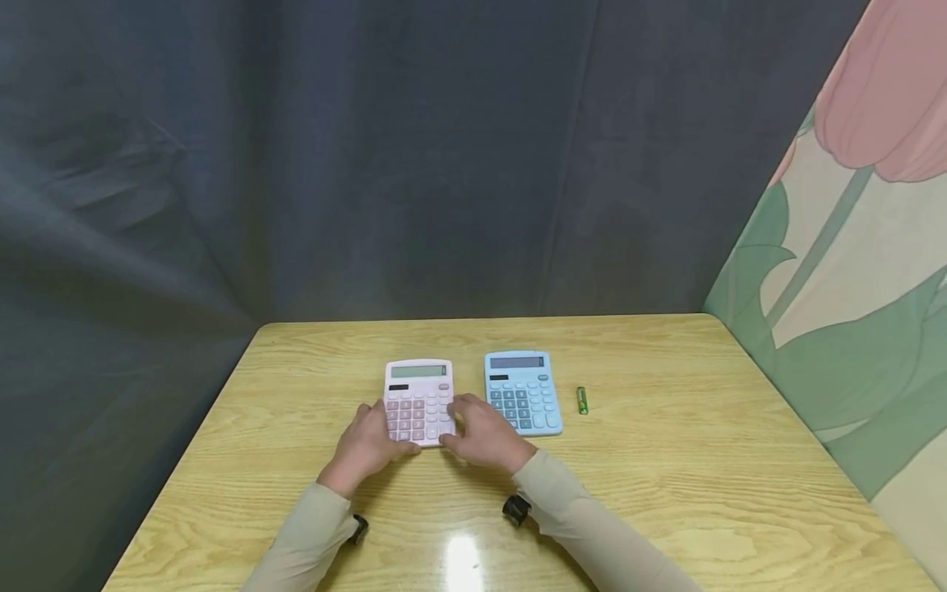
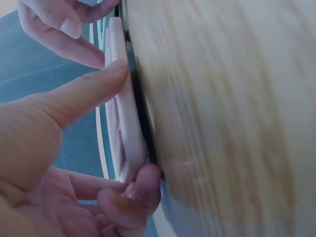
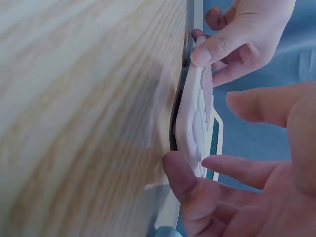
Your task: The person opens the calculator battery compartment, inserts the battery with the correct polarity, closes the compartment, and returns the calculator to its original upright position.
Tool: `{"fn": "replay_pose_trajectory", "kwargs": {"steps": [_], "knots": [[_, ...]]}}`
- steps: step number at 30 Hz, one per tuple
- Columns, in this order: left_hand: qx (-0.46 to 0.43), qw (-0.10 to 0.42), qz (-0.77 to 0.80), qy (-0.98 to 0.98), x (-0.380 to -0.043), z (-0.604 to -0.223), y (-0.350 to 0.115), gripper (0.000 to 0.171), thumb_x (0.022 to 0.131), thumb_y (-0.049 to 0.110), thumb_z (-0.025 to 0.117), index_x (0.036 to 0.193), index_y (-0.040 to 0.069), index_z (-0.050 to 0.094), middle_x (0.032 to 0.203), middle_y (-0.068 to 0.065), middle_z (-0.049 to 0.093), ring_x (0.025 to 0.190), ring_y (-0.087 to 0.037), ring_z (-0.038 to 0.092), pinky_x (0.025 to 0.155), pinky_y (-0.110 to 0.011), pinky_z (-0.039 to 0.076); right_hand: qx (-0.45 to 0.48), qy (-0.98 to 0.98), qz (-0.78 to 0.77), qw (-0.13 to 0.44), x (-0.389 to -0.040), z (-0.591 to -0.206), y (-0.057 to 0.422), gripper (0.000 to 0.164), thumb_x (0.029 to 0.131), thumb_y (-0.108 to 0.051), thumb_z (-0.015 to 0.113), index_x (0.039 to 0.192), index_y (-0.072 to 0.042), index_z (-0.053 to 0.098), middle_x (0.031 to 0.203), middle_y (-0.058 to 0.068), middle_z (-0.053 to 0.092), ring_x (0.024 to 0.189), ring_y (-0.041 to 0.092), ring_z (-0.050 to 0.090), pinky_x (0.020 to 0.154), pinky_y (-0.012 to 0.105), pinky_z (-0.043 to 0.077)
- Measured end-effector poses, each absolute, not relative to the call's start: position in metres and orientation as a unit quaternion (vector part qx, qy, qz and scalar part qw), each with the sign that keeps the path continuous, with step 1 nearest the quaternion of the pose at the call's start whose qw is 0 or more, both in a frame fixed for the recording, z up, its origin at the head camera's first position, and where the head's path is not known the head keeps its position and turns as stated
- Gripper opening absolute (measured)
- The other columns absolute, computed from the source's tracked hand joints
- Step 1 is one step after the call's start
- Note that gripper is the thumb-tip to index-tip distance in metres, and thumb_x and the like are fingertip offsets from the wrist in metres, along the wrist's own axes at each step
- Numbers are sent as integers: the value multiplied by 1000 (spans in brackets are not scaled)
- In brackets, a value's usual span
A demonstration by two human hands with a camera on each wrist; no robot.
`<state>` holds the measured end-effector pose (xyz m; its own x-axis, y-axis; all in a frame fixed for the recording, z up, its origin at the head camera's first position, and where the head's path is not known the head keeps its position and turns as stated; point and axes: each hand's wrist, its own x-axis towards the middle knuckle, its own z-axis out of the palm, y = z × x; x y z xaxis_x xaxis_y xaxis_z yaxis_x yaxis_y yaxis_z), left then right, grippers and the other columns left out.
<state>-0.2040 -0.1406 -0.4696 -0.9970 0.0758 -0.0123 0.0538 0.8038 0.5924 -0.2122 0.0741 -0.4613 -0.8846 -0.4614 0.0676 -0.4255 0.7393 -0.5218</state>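
The wooden table (image 1: 666, 444) is seen spread beneath everything, with 12 o'clock taken as its far edge, away from the person.

On it the pink calculator (image 1: 418, 403) is placed left of the midline, between the two hands. Its long axis is run close to 12–6, with the display (image 1: 418, 372) at 12. A dark gap is shown under it in both wrist views; whether it is lifted or borne on feet cannot be told.

The blue calculator (image 1: 525, 390) is set at about 3 o'clock from the pink one, apart from it, its long axis tipped slightly toward 11–5.

By the left hand (image 1: 370, 440), at about 8 o'clock, the pink calculator is gripped: the thumb is laid on the near edge and the fingers are curled at the left side. The right hand (image 1: 484, 432) is held at about 4 o'clock, fingertips against the right side, thumb seen standing off in its wrist view; whether the edge is pinched cannot be told. The grip is thus divided across the near half, the display end being left free. By the right hand the blue calculator is more nearly approached, at about 1 o'clock.

The green battery (image 1: 582, 400) is found at 3 o'clock from the blue calculator, near 12–6 in line.
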Motion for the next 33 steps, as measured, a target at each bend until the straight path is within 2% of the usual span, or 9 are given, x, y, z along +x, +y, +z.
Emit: {"fn": "replay_pose_trajectory", "kwargs": {"steps": [4,8,11,17,33], "knots": [[35,21,304,952,-205,-471,-141,77,67,30,94,129,2,59,99,-8,61,96,-26,54,85,-50,50,-236,930,-279,38,-211,-463,75,55,90,-30,70,132,3,60,135,19,59,125,34,56,107,47,44],[26,27,315,948,-204,-470,-142,104,67,27,94,151,2,37,113,-19,59,98,-30,56,89,-52,50,-230,930,-284,39,-209,-464,73,54,89,-29,70,131,2,61,130,18,62,121,32,59,104,46,46],[21,34,316,948,-205,-469,-143,116,68,27,93,158,4,24,120,-25,54,94,-29,57,89,-52,50,-228,930,-286,40,-208,-463,72,53,89,-28,70,132,1,61,131,17,61,122,31,58,105,45,46],[25,42,298,953,-206,-468,-147,105,70,30,92,153,0,35,122,-26,54,94,-29,56,92,-52,49,-230,927,-291,49,-206,-461,70,52,89,-27,71,133,-2,60,134,17,59,123,32,58,104,47,47],[17,67,303,950,-221,-465,-178,105,74,28,89,155,-1,29,129,-28,48,102,-32,52,97,-54,45,-218,927,-302,45,-206,-461,92,50,89,-24,71,134,-5,60,135,19,55,125,35,54,105,50,45]]}}
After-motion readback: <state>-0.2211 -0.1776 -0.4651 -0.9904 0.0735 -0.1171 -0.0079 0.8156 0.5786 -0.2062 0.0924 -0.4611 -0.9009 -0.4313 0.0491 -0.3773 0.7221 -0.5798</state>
